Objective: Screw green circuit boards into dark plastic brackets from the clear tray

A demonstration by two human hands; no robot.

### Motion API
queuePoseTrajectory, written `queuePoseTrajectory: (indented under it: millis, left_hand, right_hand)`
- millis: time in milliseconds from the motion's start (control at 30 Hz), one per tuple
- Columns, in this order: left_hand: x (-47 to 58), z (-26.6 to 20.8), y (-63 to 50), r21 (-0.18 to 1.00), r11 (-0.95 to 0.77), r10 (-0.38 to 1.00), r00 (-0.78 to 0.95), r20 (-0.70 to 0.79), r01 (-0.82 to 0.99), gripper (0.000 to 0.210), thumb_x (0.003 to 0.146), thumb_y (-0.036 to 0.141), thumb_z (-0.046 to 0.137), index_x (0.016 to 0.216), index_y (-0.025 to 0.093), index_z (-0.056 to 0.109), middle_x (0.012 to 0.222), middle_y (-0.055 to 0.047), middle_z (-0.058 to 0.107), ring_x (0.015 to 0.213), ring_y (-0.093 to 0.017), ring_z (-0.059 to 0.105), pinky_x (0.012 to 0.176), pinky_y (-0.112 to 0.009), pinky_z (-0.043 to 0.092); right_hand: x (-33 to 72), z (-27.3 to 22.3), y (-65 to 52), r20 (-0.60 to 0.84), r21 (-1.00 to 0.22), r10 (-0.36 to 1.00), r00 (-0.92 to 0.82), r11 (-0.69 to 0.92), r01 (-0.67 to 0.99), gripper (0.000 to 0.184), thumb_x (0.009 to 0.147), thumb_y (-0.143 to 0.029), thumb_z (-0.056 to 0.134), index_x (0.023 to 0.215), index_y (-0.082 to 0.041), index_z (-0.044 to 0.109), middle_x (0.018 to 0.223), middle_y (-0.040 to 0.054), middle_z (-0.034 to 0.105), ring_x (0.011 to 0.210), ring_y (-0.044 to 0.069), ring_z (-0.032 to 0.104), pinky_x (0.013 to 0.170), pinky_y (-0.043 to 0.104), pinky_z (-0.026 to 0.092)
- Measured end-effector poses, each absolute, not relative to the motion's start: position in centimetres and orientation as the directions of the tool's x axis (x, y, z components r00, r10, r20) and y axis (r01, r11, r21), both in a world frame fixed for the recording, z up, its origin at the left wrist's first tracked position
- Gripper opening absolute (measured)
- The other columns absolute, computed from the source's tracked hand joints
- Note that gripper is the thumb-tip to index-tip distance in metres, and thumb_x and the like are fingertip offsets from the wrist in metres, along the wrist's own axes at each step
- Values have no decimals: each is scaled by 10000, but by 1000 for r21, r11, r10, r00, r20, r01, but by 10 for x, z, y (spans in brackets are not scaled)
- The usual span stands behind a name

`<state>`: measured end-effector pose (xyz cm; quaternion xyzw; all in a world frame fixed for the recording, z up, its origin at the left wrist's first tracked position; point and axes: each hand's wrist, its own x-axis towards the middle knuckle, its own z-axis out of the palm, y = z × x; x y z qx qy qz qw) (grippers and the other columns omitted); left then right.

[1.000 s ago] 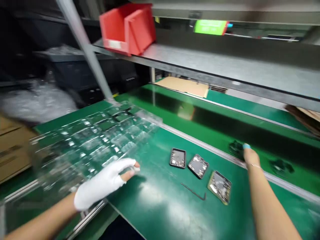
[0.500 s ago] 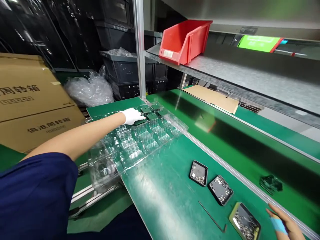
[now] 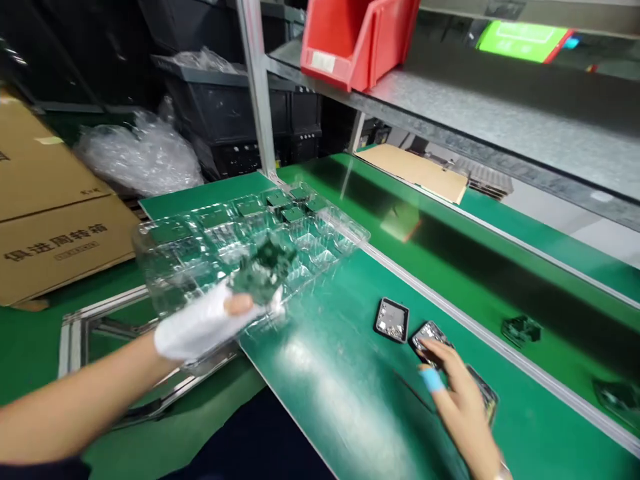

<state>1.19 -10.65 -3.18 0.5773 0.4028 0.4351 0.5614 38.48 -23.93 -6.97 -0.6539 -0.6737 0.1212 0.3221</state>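
Left hand (image 3: 213, 323), gloved, grips a blurred green board-like part (image 3: 266, 268) over the near side of the clear blister tray (image 3: 320, 249); right hand (image 3: 463, 403), fingers parted, at middle screw dish (image 3: 426, 329), contact can't tell. Looks partway: several green parts sit in far tray pockets, two more lie beyond the metal rail (image 3: 440, 298). Counter (image 3: 333, 347) gives sideways room between tray and dishes; hex key (image 3: 414, 392) beside right hand, rail bounds far side, shelf (image 3: 475, 113) overhangs beyond.
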Motion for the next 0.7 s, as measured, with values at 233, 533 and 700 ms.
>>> queuePoseTrajectory:
  millis: [233,533,700]
  left_hand:
    - [100,-97,-180,970,240,691,707,-150,-30,769,706,571,702,1317,186,439,1251,-155,588,1134,-333,567,987,-496,441]
    - [150,-89,-116,730,-471,668,741,-71,495,261,876,322,445,1005,190,629,866,-37,673,785,-193,633,764,-329,511]
    - [207,-82,-78,273,-724,656,754,-10,633,304,907,285,390,939,185,674,986,-86,672,928,-235,619,802,-346,476]
  right_hand:
    - [300,-69,-238,268,-760,927,-262,371,534,796,825,-456,644,1461,-257,208,1354,152,423,1214,273,494,982,437,488]
    - [348,-89,-274,137,-705,991,-15,108,700,645,769,-188,604,1358,-210,343,1228,138,499,1070,245,564,917,443,523]
    - [352,-98,-276,69,-590,993,-91,114,799,628,765,-174,600,1347,-160,365,1253,168,514,1159,284,531,954,470,502]
